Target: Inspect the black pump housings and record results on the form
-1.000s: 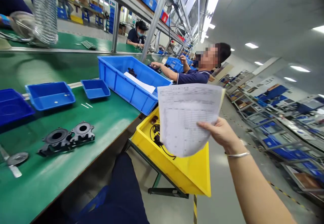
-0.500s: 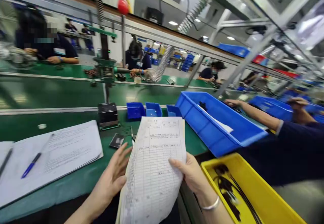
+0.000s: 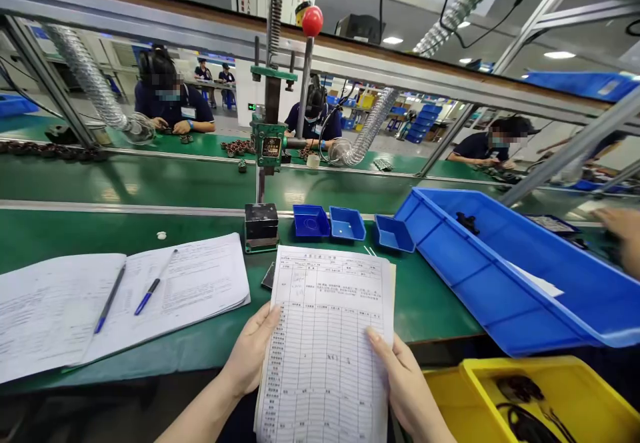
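Observation:
A stack of printed forms with table rows and some handwriting is held up in front of me, over the near edge of the green workbench. My left hand grips its left edge, thumb on top. On the opposite edge my right hand is closed, its thumb lying over the sheet. The fingers beneath the paper are hidden. To the left lies an open booklet of printed pages, with a blue pen and a darker pen on it. A dark flat piece shows partly behind the forms.
A hand press with a red-knobbed lever stands ahead. Small blue trays sit beside it. At right are a large blue bin and a yellow bin holding cables. A co-worker's hand shows at far right; others sit opposite.
My left hand, spread beside the forms before, now grips their left edge. The view has turned left and steadied, so the bench and bins appear further right. The co-worker's arm has mostly left view.

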A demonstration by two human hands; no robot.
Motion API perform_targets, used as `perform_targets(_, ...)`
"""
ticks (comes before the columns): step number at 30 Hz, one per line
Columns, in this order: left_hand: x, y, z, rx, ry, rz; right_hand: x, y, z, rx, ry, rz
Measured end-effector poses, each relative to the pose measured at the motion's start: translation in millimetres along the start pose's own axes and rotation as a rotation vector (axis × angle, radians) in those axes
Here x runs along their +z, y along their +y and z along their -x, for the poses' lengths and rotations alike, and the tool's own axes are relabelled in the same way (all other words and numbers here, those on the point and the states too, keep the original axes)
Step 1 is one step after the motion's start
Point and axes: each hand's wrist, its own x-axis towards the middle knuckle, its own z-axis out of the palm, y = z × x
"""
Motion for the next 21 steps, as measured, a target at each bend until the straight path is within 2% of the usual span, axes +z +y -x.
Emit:
perform_targets(4, -4.8, 3.2, 1.8, 0.000, 0.010, 0.005, 4.3, -3.4, -0.7, 0.012, -0.002, 0.073)
perform_targets(15, -16.2, 9.3, 3.5, 0.002, 0.052, -0.001, 19.5, -7.2, -7.0, 0.023, -0.040, 0.075)
perform_targets(21, -30.5, 12.7, 9.3, 0.104, 0.056, -0.132, 28.6, 4.2, -13.3, 0.161, -0.077, 0.102)
